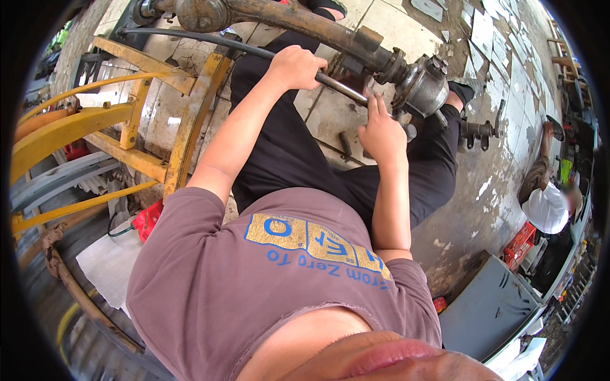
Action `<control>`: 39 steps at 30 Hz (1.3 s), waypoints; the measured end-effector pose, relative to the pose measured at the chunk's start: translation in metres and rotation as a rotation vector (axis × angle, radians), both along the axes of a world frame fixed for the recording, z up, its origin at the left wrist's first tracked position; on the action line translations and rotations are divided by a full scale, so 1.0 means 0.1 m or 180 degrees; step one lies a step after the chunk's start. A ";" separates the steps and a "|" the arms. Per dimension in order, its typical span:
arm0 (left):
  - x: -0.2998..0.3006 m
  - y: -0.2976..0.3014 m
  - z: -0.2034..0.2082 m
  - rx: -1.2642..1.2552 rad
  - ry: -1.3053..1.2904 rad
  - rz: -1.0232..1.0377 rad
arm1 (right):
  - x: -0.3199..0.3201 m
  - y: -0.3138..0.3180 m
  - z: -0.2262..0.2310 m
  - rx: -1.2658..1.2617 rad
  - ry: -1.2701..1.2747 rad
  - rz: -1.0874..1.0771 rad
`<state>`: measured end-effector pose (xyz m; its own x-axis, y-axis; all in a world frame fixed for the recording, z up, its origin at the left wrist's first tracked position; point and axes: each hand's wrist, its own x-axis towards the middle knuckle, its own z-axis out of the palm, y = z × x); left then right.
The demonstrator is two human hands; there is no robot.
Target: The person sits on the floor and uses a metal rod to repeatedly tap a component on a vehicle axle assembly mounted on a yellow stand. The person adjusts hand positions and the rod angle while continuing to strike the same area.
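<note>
Steel bar [340, 87] gripped in left hand [295, 66]; right hand [381, 133] pinches its end at rusty axle hub [419, 86]

Yellow frame [127, 120] left of the axle [330, 32], toolbox [489, 311] right

Rusty, greasy metal axle [305, 22]; chipped yellow-painted steel frame [136, 114]; rough concrete floor [483, 184].
</note>
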<state>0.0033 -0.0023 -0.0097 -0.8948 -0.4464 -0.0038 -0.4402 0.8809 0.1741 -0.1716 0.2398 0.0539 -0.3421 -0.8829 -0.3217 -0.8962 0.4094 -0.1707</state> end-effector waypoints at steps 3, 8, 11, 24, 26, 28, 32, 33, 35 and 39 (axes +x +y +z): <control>0.00 0.00 0.00 0.0004 -0.0129 0.0033 | -0.04 0.07 0.04 0.0021 0.0048 0.0207; -0.01 0.00 0.01 -0.0008 -0.0113 -0.0003 | 0.11 0.00 0.05 -0.0004 0.0044 -0.0045; 0.01 -0.01 -0.05 -0.0006 -0.0110 -0.0014 | 0.07 0.04 0.12 0.0158 0.0061 0.0080; -0.01 0.00 0.00 -0.0017 -0.0005 -0.0020 | 0.02 0.00 0.00 -0.0113 -0.0059 -0.0081; -0.01 0.01 0.00 -0.0019 -0.0024 -0.0004 | 0.08 0.04 0.00 0.0054 0.0053 -0.0113; 0.01 0.01 -0.02 0.0009 -0.0138 0.0072 | 0.07 0.06 0.05 0.0147 0.0165 0.0039; -0.02 0.00 0.01 0.0005 -0.0092 -0.0008 | 0.07 -0.05 -0.07 -0.0027 0.0111 -0.0140; -0.01 0.02 0.00 0.0035 -0.0170 0.0037 | 0.04 -0.06 -0.01 0.0017 0.0086 -0.0083; 0.00 0.02 -0.01 0.0036 -0.0169 0.0046 | 0.04 0.02 0.09 0.0147 0.0024 -0.0014; 0.01 0.00 -0.03 0.0011 -0.0135 0.0003 | 0.02 0.05 0.05 0.0042 -0.0009 0.0007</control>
<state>0.0041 -0.0019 -0.0126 -0.8934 -0.4471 -0.0434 -0.4480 0.8799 0.1583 -0.1695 0.2449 0.0591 -0.3391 -0.8793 -0.3344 -0.8966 0.4097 -0.1679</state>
